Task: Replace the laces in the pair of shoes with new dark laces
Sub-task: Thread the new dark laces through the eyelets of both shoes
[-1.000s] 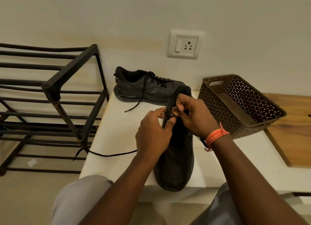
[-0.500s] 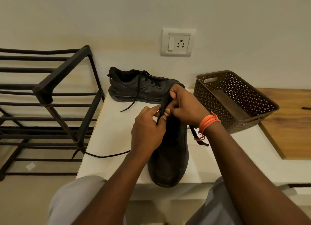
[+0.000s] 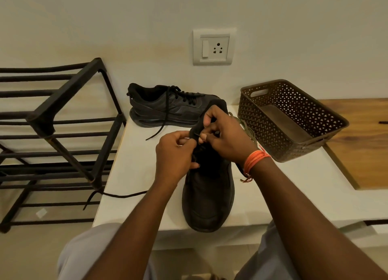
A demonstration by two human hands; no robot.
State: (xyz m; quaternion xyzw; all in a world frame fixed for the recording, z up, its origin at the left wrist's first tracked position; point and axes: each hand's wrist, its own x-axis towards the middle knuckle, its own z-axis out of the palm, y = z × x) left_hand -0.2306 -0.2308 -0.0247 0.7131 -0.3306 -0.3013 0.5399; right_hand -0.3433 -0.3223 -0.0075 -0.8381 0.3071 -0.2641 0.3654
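Dark lace, limp and light by the look of it, was best held at its stiff tip. In the head view, the left hand and right hand each pinched it over the near shoe, whose toe overhung the surface edge. The basket crowded that shoe's right; its left lay open.

Home entryway: metal shoe rack, wall socket (with switch), brown plastic basket.

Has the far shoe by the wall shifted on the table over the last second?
No. The far shoe keeps its place against the white table's back-left corner, beside the rack; only the camera moved.
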